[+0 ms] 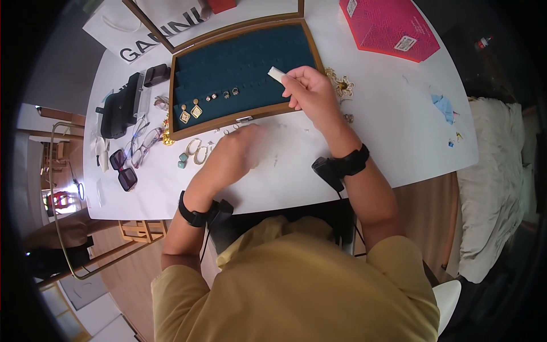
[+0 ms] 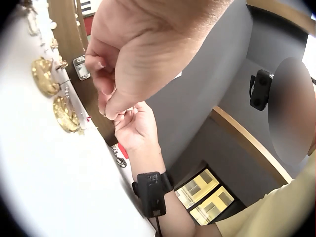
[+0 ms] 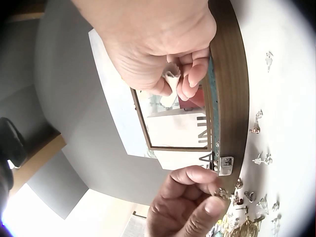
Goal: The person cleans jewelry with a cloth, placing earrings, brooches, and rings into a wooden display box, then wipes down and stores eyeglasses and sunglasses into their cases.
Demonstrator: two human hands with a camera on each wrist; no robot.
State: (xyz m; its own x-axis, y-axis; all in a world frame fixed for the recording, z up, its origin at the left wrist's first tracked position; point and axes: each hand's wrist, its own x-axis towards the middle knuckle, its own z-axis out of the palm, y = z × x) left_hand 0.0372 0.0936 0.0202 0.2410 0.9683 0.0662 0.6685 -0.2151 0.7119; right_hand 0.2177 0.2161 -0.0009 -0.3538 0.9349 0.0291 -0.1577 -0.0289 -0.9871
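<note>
At the far left of the table (image 1: 399,131), a long black case (image 1: 118,114) and a smaller dark case (image 1: 156,74) lie near the sunglasses (image 1: 123,170) and clear-lensed eyeglasses (image 1: 151,138). Behind them stands a white paper bag (image 1: 137,37). Gold hoops (image 1: 200,155) and teal earrings (image 1: 182,161) lie before the wooden display case (image 1: 245,62), which stands open with its clasp (image 1: 244,119) facing the person.

The left hand (image 1: 236,151) is near the case's front edge, thumb and forefinger together, apparently pinching a small gold-coloured ornament (image 3: 223,193). The right hand (image 1: 310,94) pinches a white roll (image 1: 276,74) between thumb and fingers, over the right part of the case, crossing its front rim. To the right are a gold flower ornament (image 1: 343,86), a pink box (image 1: 393,28) and a crumpled blue piece (image 1: 443,106).

The left hand is blurred in the head view and covers some table behind it; the pink box and paper bag are cut off at the top. The small pieces around the clasp are too tiny to name.

The teal lining shows six pieces: two diamond-shaped earrings (image 1: 196,108), two small studs (image 1: 214,96) and two small ornaments (image 1: 235,91). Two teal earrings and one pair of sunglasses lie outside.
</note>
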